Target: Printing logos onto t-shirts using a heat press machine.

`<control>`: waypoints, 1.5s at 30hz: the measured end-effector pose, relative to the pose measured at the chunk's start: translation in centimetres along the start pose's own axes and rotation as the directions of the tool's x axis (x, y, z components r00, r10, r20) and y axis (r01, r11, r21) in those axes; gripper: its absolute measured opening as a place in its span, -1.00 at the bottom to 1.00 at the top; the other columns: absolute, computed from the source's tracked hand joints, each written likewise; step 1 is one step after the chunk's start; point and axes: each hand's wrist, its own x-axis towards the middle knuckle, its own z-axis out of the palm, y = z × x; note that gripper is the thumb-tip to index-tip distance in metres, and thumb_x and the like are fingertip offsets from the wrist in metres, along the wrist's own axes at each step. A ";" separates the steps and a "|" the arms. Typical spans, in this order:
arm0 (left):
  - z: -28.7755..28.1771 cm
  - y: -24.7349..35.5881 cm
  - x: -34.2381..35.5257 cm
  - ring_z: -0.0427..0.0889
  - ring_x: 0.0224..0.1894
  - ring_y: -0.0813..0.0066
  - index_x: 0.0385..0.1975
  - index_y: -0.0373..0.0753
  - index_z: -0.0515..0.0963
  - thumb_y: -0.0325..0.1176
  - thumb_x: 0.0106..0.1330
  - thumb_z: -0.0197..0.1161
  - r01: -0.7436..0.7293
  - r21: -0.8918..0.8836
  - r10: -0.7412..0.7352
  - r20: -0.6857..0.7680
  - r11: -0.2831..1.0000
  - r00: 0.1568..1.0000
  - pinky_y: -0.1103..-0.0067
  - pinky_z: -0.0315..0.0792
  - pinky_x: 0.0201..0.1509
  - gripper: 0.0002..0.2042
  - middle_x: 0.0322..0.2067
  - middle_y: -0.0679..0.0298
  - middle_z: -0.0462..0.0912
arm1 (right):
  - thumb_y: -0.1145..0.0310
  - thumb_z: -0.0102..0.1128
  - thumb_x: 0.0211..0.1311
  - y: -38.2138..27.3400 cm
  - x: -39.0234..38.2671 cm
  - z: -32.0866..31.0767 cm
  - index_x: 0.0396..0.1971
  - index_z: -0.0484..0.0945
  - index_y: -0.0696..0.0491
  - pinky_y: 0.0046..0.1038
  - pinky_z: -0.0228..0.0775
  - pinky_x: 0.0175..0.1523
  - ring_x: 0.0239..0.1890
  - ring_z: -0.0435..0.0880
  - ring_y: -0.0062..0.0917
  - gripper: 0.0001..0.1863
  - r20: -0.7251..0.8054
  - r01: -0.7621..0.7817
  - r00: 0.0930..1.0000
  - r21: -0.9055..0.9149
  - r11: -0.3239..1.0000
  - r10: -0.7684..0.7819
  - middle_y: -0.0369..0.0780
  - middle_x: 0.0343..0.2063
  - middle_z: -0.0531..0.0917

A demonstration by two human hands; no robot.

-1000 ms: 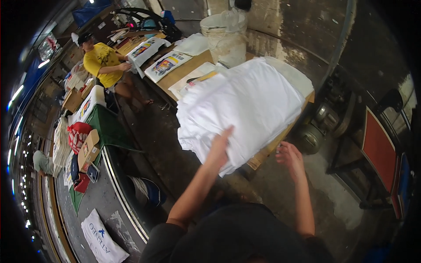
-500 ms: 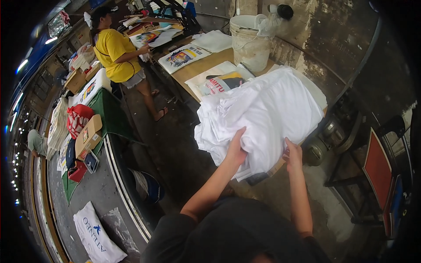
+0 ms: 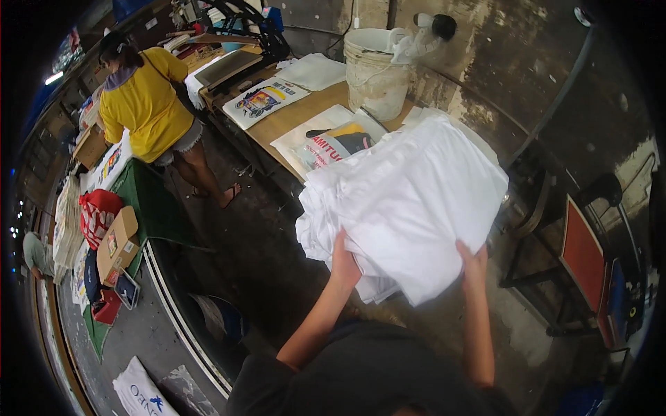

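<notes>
A thick, rumpled pile of white cloth [image 3: 416, 201] lies over the near end of the worktable in front of me, its loose folds hanging past the edge. My left hand [image 3: 344, 262] is closed on its near left side, thumb on top and the other fingers hidden under the fabric. At the near right corner my right hand [image 3: 474, 266] grips the cloth's edge, its fingertips partly covered. Just beyond the pile, a clear plastic bag with red lettering [image 3: 329, 149] rests on the wooden tabletop [image 3: 269, 133].
A stained white bucket [image 3: 374, 76] stands against the wall side of the table. Printed white cloth [image 3: 260, 101] lies farther along. To the left, a person in a yellow shirt [image 3: 156, 104] stands by a long table [image 3: 166, 333]. A red-panelled chair [image 3: 583, 253] is at right.
The cloth's top layer is spread smoother and its near edge comes closer to me. My left hand has shifted left and downward, my right hand slightly right. The other person has turned toward the left table.
</notes>
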 end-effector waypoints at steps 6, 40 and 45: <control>-1.2 -1.4 -1.2 0.37 0.05 0.41 0.05 -0.47 0.27 -0.05 0.30 -0.04 0.191 0.548 0.084 -0.437 0.814 0.895 0.54 0.19 0.17 -0.45 0.03 0.15 0.40 | 0.35 0.24 0.02 2.7 -2.3 0.0 0.08 0.22 0.22 -0.24 0.10 0.18 0.12 0.26 -0.11 -0.38 0.028 0.220 0.931 -0.838 0.499 -0.364 0.04 0.09 0.27; 1.5 10.3 -0.3 0.52 -0.69 0.53 -0.56 -0.43 0.50 -0.15 0.29 0.03 0.087 0.995 -0.026 -0.086 0.045 0.996 0.65 0.38 -0.54 -0.60 -0.66 0.18 0.56 | 0.64 0.00 -0.20 10.7 -10.9 -14.5 -0.23 0.41 0.18 -0.27 0.26 0.16 -0.04 0.43 -0.36 -0.62 -0.400 -0.044 0.828 0.652 0.757 0.392 -0.22 -0.20 0.48; 5.0 6.4 7.7 0.58 -0.52 0.33 -0.44 -0.40 0.50 -0.29 0.23 0.07 -0.445 0.884 0.326 0.467 -0.145 0.822 0.56 0.39 -0.44 -0.75 -0.54 0.10 0.59 | 0.57 0.03 -0.10 17.8 -13.2 -14.4 -0.28 0.41 0.15 -0.42 0.38 -0.05 -0.19 0.49 -0.47 -0.72 -0.326 -0.236 0.716 0.719 0.653 0.618 -0.24 -0.31 0.50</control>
